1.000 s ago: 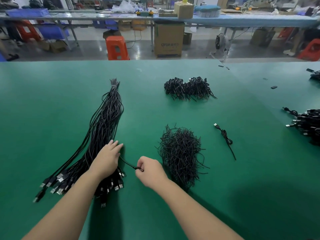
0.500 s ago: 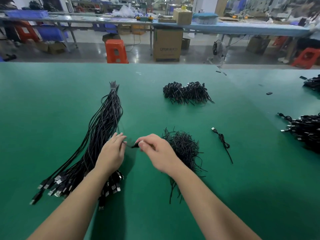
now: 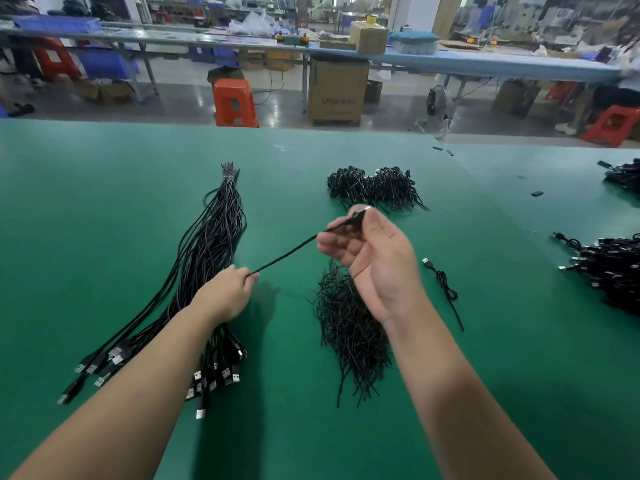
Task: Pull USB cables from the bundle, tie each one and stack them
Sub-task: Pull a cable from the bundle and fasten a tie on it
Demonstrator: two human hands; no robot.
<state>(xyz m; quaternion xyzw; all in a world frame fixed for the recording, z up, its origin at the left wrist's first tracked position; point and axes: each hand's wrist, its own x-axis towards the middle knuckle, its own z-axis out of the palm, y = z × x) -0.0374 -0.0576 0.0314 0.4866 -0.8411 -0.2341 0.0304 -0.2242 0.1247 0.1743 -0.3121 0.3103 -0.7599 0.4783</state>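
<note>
A long bundle of black USB cables lies on the green table, tied at its far end, plugs fanned out near me. One black cable stretches taut between my hands above the table. My left hand pinches it low beside the bundle. My right hand, raised with the palm facing me, pinches the cable's plug end between thumb and fingers. Under my right hand lies a heap of black twist ties. A stack of tied cables sits farther back.
A single loose cable lies right of the tie heap. More cable piles sit at the table's right edge and far right corner. Small black bits dot the table. Beyond the far edge stand an orange stool and a cardboard box.
My right hand has risen and moved away to the right, turning palm-up and drawing one cable out of the bundle. My left hand stays at the bundle, now pinching that cable.
</note>
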